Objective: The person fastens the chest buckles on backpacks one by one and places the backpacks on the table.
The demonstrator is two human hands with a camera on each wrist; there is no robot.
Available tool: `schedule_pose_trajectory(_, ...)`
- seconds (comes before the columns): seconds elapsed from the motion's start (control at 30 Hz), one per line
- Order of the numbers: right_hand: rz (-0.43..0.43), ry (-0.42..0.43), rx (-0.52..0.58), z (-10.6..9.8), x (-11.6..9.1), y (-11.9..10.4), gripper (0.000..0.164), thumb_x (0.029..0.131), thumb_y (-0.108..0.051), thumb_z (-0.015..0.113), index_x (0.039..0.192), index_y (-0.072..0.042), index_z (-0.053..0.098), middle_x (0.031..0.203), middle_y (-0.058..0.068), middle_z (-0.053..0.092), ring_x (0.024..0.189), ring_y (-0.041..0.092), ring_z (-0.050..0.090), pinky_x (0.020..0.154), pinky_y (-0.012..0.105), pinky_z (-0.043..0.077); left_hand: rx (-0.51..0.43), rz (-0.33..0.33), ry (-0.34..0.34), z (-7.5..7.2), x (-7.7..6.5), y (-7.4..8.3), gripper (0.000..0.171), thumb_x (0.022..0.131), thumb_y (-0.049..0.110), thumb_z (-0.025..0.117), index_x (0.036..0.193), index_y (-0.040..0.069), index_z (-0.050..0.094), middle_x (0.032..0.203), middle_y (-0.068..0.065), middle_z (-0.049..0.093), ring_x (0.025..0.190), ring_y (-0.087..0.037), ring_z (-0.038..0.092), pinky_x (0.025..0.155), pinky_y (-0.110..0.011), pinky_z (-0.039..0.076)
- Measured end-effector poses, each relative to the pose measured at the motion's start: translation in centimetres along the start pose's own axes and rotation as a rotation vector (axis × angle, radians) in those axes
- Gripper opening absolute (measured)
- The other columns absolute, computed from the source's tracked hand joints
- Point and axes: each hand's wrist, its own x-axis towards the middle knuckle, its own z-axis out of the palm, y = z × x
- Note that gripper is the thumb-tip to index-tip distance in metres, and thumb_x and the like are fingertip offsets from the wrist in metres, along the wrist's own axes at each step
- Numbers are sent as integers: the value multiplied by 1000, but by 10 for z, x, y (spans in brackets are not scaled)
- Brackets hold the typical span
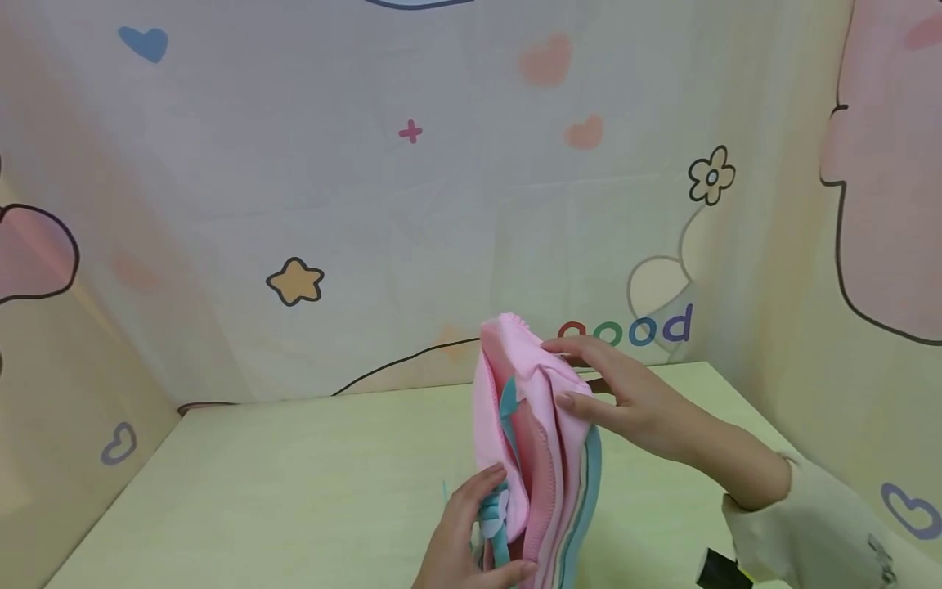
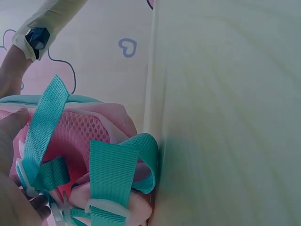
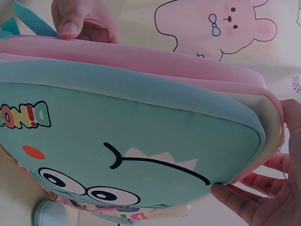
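A pink children's backpack [image 1: 504,343] stands on edge above the table, its main compartment gaping along the zipper in the head view. My left hand [image 1: 471,532] grips its near side by the teal strap, thumb on one side and fingers on the other. At the far end, my right hand [image 1: 633,401] holds the bag's edge between thumb and fingers. The teal front panel [image 3: 141,127] bears a cartoon dinosaur face and "DINO" lettering in the right wrist view. Teal webbing straps [image 2: 113,169] with pale buckles hang over pink mesh in the left wrist view.
A pale green table [image 1: 294,474] spreads beneath the bag, enclosed by printed cloth walls [image 1: 368,204]. A black object [image 1: 723,570] shows beside the right sleeve [image 1: 817,515]. Low in the right wrist view is a light blue item [image 3: 49,214] whose kind I cannot tell.
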Motion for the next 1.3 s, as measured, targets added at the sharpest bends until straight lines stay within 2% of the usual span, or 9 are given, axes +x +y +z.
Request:
schedule_pose_trajectory(0.17, 1, 21, -15, -1, -4, 4, 49, 94, -26, 59, 139, -16, 44, 133, 2, 52, 120, 25, 55, 91, 29, 54, -27, 4, -27, 1, 0, 0, 84, 73, 37, 83, 143, 26, 39, 140, -6, 48, 116, -21, 50, 96, -35, 51)
schedule_pose_trajectory(0.23, 3, 33, -22, -1, -7, 6, 48, 94, -24, 60, 139, -17, 45, 133, 0, 52, 119, 23, 55, 91, 30, 54, -20, 40, -30, 2, 0, -1, 83, 75, 39, 81, 144, 24, 38, 138, -7, 48, 116, -20, 50, 95, -33, 51)
schedule_pose_trajectory(0.4, -7, 74, -46, -3, -16, 9, 49, 93, -20, 60, 140, -22, 44, 132, -2, 54, 116, 18, 57, 89, 28, 54, 121, 363, 55, 9, 1, -13, 81, 76, 35, 81, 139, 5, 42, 132, -13, 53, 116, -21, 54, 95, -32, 51)
schedule_pose_trajectory(0.47, -7, 87, -52, -3, -19, 11, 50, 93, -19, 59, 140, -22, 43, 131, -2, 55, 114, 16, 57, 89, 27, 54, 165, 454, 87, 10, 2, -15, 80, 75, 33, 82, 137, 2, 43, 130, -14, 55, 116, -22, 55, 95, -32, 51)
schedule_pose_trajectory(0.73, -12, 116, -42, -4, -33, 16, 52, 92, -16, 60, 140, -28, 43, 130, -6, 53, 112, -1, 55, 87, 24, 54, 231, 558, 148, 11, 3, -18, 69, 87, 45, 64, 137, 2, 44, 126, -11, 55, 114, -19, 55, 95, -28, 50)
schedule_pose_trajectory(0.8, -22, 111, -29, -4, -36, 19, 54, 92, -13, 60, 141, -29, 43, 131, -7, 53, 112, -1, 54, 87, 24, 55, 266, 603, 170, 11, 3, -20, 66, 90, 48, 58, 136, 3, 44, 126, -10, 56, 112, -19, 56, 94, -27, 49)
schedule_pose_trajectory(0.97, -47, 90, 18, -5, -44, 26, 57, 89, -8, 63, 140, -27, 43, 132, -9, 54, 110, 3, 58, 86, 24, 55, 312, 694, 149, 7, 4, -23, 69, 96, 59, 31, 135, 3, 44, 127, -9, 57, 115, -20, 56, 97, -27, 47)
schedule_pose_trajectory(1.1, -68, 77, 37, -5, -49, 33, 60, 88, -5, 64, 141, -23, 43, 134, -12, 51, 111, 4, 58, 83, 25, 56, 331, 709, 148, 5, 2, -24, 71, 99, 58, 19, 133, 3, 47, 125, -7, 57, 114, -17, 56, 99, -22, 45)
schedule_pose_trajectory(1.3, -42, 64, 104, -3, -62, 42, 62, 87, -3, 64, 143, -20, 41, 134, -13, 51, 112, 1, 57, 77, 26, 58, 364, 759, 160, 2, 3, -26, 70, 100, 59, 22, 129, 2, 51, 123, -7, 58, 113, -17, 56, 103, -19, 42)
